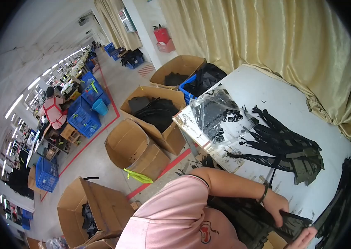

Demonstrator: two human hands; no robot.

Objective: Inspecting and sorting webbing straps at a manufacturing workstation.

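Guessing the dark fabric piece [295,224] is pretty light and floppy; it's pinched by the left grip [276,207], best held along the edge beside it. Right grip [303,239]: can't be told.

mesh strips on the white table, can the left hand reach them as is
Probably yes: the mesh strips lie uncovered on the white table, near the left hand, and nothing appears to stand between. That hand seems to hold dark fabric, so may need to let go first.
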